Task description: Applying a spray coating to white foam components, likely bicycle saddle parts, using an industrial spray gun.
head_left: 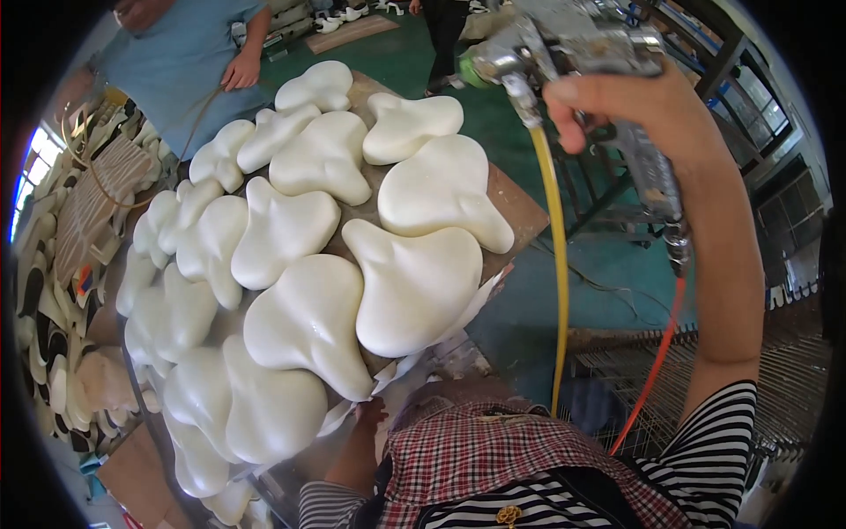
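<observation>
While the right hand (648,110) has its grip closed around a metal spray gun (573,44), raised high at upper right, a yellow hose (557,256) and an orange hose (656,353) hang down from it. Nozzle end points left, toward the surface (511,198). White foam seat-shaped pads (414,282) lie packed there, below and left of the gun, well apart from it. Left hand (372,413) is nearer them: fingers pinched on the near edge, just under the closest pad (308,326); whether it holds the pad itself or a liner, can't tell. Another person's hand (240,72) rests at the far end. More pads stacked on the floor, left.
</observation>
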`<state>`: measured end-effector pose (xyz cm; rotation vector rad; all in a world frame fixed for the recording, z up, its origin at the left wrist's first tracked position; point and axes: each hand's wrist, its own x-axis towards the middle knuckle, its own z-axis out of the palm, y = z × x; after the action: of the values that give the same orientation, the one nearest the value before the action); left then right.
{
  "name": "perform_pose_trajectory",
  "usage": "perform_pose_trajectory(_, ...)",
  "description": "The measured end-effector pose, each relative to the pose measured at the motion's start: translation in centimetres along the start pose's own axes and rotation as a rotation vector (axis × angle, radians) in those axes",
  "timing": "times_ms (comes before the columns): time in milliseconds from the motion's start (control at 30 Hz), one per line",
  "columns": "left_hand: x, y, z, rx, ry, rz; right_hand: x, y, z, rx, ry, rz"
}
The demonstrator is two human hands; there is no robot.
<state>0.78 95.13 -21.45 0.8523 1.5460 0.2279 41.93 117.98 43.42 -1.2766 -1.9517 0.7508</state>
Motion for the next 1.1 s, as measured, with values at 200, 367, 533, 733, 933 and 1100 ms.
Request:
perform_pose_trajectory(200,0.2,-3.0,-0.9,0.17,-0.023,0.056,1.3,-1.7,1.4,-0.056,0.047,0.038)
perform_pose_trajectory(367,0.7,-6.9,-2.5,0.591,-0.05,0.296,1.2,-2.9,2.8,-0.002,0.005,0.029)
perform_pose_trajectory(533,0.3,-6.8,-3.9,0.932,-0.088,0.504,1.3,-3.0,4.6,0.05,-0.044,-0.022)
perform_pose_trajectory(733,-3.0,-2.4,-3.5,0.957,-0.074,0.429,1.2,-2.9,3.8,0.023,0.014,-0.003)
perform_pose_trajectory(933,-3.0,-1.5,-2.8,1.057,-0.037,0.384,-0.4,-3.5,3.9,-0.027,0.0,0.027)
perform_pose_trajectory(1100,-2.3,-3.3,-2.8,0.971,-0.049,0.289,-0.4,-4.0,4.9,0.074,-0.01,-0.01)
